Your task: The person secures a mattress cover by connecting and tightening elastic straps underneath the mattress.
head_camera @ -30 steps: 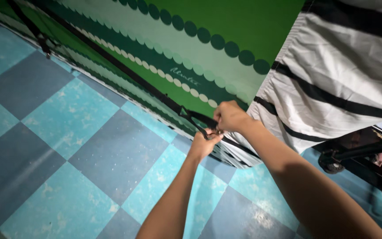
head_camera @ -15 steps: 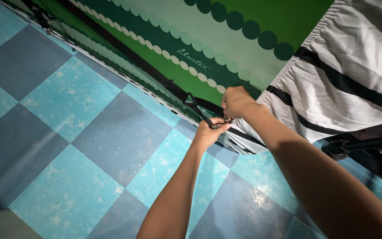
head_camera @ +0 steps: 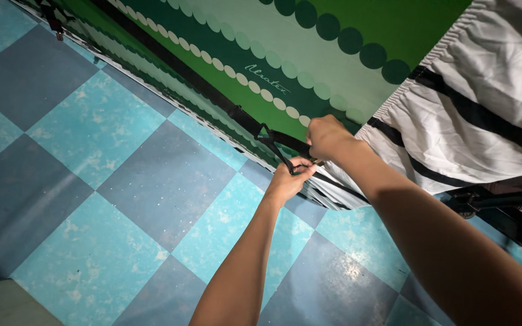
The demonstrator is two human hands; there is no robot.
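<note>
Webbing strap, black and limp, runs along the green cover's near edge; my left hand and right hand pinch it by its stiff triangular ring, the firmest hold.

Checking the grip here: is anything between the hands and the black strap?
Nothing visible. The left hand and the right hand are both closed on the black strap at the edge of the green panel.

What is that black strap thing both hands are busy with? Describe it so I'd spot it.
Find the big green panel with dotted rows above the checkered blue floor. A black strap runs along its lower edge to where the left hand and right hand meet. Only there does it split into a small loop.
</note>
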